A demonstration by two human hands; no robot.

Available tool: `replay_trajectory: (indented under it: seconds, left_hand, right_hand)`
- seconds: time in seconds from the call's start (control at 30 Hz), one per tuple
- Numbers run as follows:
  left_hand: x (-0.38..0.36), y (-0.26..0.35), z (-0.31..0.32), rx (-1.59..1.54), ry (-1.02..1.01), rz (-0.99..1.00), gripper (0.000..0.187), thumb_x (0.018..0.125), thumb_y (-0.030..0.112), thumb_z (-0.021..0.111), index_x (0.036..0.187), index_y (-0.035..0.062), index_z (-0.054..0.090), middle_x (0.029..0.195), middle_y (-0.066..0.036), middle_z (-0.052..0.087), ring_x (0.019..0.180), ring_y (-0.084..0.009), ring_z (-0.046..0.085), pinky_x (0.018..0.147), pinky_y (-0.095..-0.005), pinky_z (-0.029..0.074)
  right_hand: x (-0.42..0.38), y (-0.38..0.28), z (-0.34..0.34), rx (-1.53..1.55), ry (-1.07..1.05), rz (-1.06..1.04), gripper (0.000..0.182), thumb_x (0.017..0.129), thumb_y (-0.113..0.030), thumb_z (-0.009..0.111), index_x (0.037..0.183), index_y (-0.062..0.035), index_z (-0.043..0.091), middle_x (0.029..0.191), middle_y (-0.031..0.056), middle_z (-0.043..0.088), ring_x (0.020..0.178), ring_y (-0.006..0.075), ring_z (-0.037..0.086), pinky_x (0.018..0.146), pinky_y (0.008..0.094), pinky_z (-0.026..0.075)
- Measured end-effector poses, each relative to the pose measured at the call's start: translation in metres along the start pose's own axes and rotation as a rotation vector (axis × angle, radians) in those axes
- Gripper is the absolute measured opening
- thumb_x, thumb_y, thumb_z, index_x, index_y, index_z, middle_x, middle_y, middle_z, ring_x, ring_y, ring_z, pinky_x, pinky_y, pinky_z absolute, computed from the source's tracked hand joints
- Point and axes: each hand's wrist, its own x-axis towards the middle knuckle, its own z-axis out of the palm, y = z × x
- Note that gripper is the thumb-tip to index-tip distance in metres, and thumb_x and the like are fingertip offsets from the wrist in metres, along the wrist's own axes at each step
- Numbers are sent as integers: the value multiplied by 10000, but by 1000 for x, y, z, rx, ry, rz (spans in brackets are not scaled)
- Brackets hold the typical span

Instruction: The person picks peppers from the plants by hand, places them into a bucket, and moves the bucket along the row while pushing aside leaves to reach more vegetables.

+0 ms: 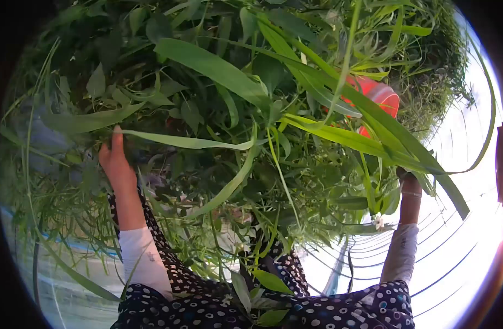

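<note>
My left hand (119,164) reaches into the dense greenery at the left. One digit points up and touches, or nearly touches, the narrow tip of a long grass leaf (191,142). The other fingers look curled, and whatever they hold is hidden. At the right, my right hand (408,176) is in shadow behind long bright green blades (366,143). Its fingers are covered by leaves, so their grip does not show. A small white flower (378,222) hangs just below and left of that hand.
A red-orange plastic container (378,97) lies among the plants at upper right, partly covered by blades. Tangled broad-leaved plants (207,104) fill the middle. Pale sheeting with curved dark lines (449,257) spans the lower right. Dotted dark clothing (207,307) is at the bottom.
</note>
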Motion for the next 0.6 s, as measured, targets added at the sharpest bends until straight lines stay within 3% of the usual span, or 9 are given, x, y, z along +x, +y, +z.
replay_trajectory:
  seconds: [0.07, 0.17, 0.23, 0.3, 0.4, 0.43, 0.47, 0.53, 0.6]
  left_hand:
    - [8, -17, -13, 290, 35, 245, 335, 860, 257, 584, 908, -75, 573, 857, -109, 618, 685, -194, 505, 674, -312, 411]
    - [10, -26, -16, 643, 132, 404, 298, 824, 228, 603, 717, -45, 550, 625, -230, 536, 605, -401, 522, 557, -401, 413]
    - [3, -15, -12, 769, 136, 449, 295, 829, 218, 588, 688, -36, 538, 607, -223, 539, 600, -400, 542, 542, -430, 427]
    - [1, -15, -12, 800, 133, 442, 271, 834, 212, 588, 718, -31, 549, 612, -220, 533, 585, -381, 530, 547, -405, 420]
    - [-2, -19, -12, 858, 115, 456, 242, 833, 207, 582, 734, -13, 561, 606, -205, 543, 579, -364, 543, 549, -405, 437]
    - [-2, -20, -14, 898, 102, 479, 236, 827, 209, 577, 719, 0, 563, 595, -192, 559, 589, -366, 568, 545, -432, 461]
    - [-2, -18, -18, 891, 125, 475, 236, 827, 209, 577, 719, 0, 563, 595, -192, 559, 589, -366, 568, 545, -432, 461]
    - [-3, -19, -27, 712, 71, 614, 206, 805, 204, 588, 733, 11, 578, 621, -185, 573, 620, -347, 582, 568, -428, 468]
    - [-2, -25, -29, 768, 45, 556, 183, 783, 201, 595, 755, 20, 591, 660, -179, 589, 661, -336, 591, 599, -427, 471]
  right_hand:
    - [44, -8, -8, -215, 38, 50, 225, 795, -257, 646, 842, -57, 554, 751, 60, 563, 575, 152, 530, 564, 286, 467]
    - [31, -2, 61, -535, -37, -19, 230, 792, -259, 654, 784, -45, 567, 720, 74, 575, 564, 154, 540, 551, 266, 465]
    - [-35, 11, 147, -704, -232, -105, 241, 789, -260, 659, 746, -38, 577, 699, 83, 583, 556, 155, 547, 542, 253, 465]
    - [-127, 36, 239, -768, -605, -103, 257, 787, -261, 664, 707, -30, 586, 679, 93, 591, 549, 156, 554, 533, 240, 464]
    - [-231, 98, 377, -682, -1432, 31, 288, 783, -263, 672, 650, -19, 599, 648, 106, 603, 537, 157, 565, 519, 220, 462]
    - [-239, 119, 418, -666, -1739, -71, 151, 802, -123, 604, 890, -3, 625, 826, 122, 618, 766, 217, 612, 699, 326, 481]
    - [-255, 149, 465, -715, -1753, -445, 185, 730, -40, 608, 900, 29, 599, 820, 156, 600, 748, 267, 603, 693, 331, 480]
    - [-273, 218, 526, -715, -1473, -926, 286, 692, -3, 594, 972, 41, 556, 880, 222, 597, 831, 363, 595, 723, 390, 484]
    - [-264, 274, 570, -1037, -1287, -1048, 373, 689, -69, 639, 1032, 35, 533, 913, 230, 597, 865, 376, 590, 751, 404, 486]
